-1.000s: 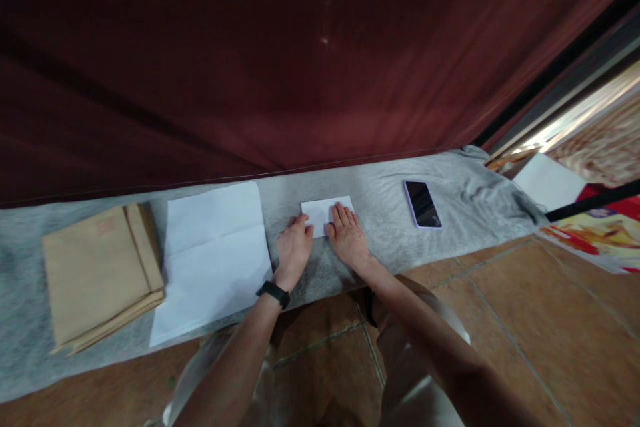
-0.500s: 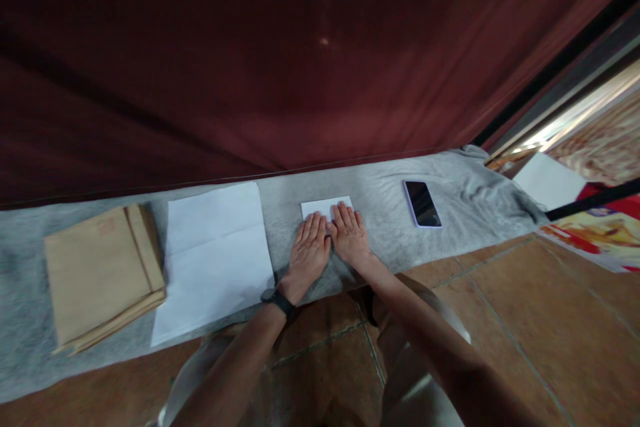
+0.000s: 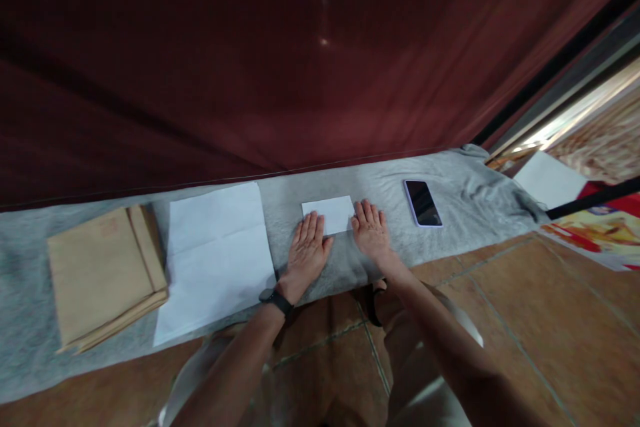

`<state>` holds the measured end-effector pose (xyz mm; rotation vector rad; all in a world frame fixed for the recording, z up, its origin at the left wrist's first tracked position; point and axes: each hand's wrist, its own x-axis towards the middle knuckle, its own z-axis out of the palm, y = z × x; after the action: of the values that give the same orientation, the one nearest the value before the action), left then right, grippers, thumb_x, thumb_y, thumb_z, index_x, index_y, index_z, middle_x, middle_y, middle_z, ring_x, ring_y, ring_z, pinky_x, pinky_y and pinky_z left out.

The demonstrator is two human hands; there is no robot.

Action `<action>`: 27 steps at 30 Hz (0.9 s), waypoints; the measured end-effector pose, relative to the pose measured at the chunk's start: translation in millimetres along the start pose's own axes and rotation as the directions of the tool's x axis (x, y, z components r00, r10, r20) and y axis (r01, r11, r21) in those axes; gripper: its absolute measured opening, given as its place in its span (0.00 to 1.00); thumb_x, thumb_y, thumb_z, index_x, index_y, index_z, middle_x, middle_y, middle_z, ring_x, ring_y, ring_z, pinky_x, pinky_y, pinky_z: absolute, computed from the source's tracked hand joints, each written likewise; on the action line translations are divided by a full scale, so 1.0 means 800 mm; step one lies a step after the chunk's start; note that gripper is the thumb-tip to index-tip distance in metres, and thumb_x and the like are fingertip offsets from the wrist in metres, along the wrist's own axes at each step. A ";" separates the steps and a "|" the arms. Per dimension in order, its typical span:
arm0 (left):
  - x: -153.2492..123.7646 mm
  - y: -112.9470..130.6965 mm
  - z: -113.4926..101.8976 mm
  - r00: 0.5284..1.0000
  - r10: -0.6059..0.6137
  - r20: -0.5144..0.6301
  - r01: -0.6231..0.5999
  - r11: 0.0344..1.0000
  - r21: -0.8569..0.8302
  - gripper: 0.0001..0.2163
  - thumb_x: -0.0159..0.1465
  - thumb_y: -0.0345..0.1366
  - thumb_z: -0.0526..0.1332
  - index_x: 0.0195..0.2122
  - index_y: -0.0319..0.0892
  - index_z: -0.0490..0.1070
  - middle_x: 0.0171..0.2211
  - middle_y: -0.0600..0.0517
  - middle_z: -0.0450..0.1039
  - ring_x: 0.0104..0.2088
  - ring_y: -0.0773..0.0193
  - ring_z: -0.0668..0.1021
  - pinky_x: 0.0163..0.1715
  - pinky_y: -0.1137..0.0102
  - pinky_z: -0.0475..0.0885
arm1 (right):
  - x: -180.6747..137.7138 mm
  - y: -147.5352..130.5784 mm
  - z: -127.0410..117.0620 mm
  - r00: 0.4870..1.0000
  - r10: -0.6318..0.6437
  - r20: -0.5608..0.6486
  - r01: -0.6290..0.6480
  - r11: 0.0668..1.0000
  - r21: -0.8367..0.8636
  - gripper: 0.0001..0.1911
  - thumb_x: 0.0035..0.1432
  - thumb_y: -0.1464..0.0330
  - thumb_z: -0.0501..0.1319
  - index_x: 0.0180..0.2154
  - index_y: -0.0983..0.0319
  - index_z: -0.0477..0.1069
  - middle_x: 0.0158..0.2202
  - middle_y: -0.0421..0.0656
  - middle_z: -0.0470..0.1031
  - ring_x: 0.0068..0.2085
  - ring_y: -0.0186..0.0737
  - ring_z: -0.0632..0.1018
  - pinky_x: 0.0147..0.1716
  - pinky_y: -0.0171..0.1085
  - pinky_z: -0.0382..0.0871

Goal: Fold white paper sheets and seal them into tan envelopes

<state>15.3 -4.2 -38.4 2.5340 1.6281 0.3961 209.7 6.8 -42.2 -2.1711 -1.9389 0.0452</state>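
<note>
A small folded white paper [image 3: 331, 213] lies on the grey cloth [image 3: 390, 190] in front of me. My left hand [image 3: 308, 250] lies flat with fingers stretched out, its fingertips on the paper's near left corner. A black band sits on that wrist. My right hand [image 3: 371, 231] lies flat and open on the cloth just right of the paper, at its right edge.
A large unfolded white sheet [image 3: 215, 253] lies left of my hands, and a stack of brown envelopes [image 3: 100, 273] beyond it. A dark phone [image 3: 423, 203] rests on the cloth at the right. A dark red curtain [image 3: 250, 60] hangs behind. Tiled floor [image 3: 540, 320] lies below.
My left hand opened from a loose curl and flattened on the paper. My right hand slid rightward off the paper onto the cloth, uncovering most of it.
</note>
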 end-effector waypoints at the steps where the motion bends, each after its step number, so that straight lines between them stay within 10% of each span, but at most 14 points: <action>1: 0.000 0.000 -0.001 1.000 0.000 0.002 0.000 1.000 0.000 0.29 0.73 0.43 0.48 0.70 0.33 0.53 0.72 0.39 0.50 0.72 0.54 0.53 0.71 0.57 0.49 | 0.002 0.003 -0.003 1.000 0.007 -0.007 -0.007 1.000 -0.007 0.28 0.73 0.64 0.46 0.69 0.65 0.57 0.71 0.55 0.55 0.70 0.56 0.57 0.66 0.56 0.47; 15: 0.010 0.005 -0.021 0.998 -0.029 0.052 0.026 0.998 0.063 0.26 0.71 0.44 0.52 0.66 0.34 0.61 0.69 0.39 0.60 0.69 0.49 0.62 0.67 0.55 0.59 | 0.022 -0.013 -0.034 0.961 0.200 0.192 -0.252 0.920 0.301 0.12 0.64 0.66 0.59 0.45 0.64 0.75 0.41 0.48 0.79 0.42 0.45 0.78 0.41 0.37 0.66; 23: 0.009 0.009 -0.030 1.000 -0.011 -0.012 0.011 0.999 0.042 0.21 0.72 0.38 0.51 0.63 0.35 0.66 0.63 0.38 0.68 0.63 0.48 0.70 0.63 0.55 0.62 | 0.037 -0.016 -0.045 0.939 0.195 0.283 -0.343 0.587 0.733 0.07 0.57 0.63 0.60 0.34 0.60 0.71 0.28 0.38 0.74 0.32 0.38 0.77 0.33 0.34 0.70; 27: 0.013 0.009 -0.043 0.986 -0.120 -0.116 0.090 0.967 -0.239 0.17 0.72 0.35 0.49 0.56 0.37 0.71 0.53 0.39 0.77 0.52 0.50 0.78 0.53 0.58 0.69 | 0.032 -0.025 -0.059 0.948 -0.042 0.316 -0.314 0.055 0.948 0.20 0.59 0.50 0.58 0.39 0.59 0.71 0.36 0.43 0.78 0.37 0.41 0.80 0.39 0.40 0.75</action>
<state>16.1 0.2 -2.0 2.2820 1.6409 0.7093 201.9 27.0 10.5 -1.2391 -0.9841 1.3774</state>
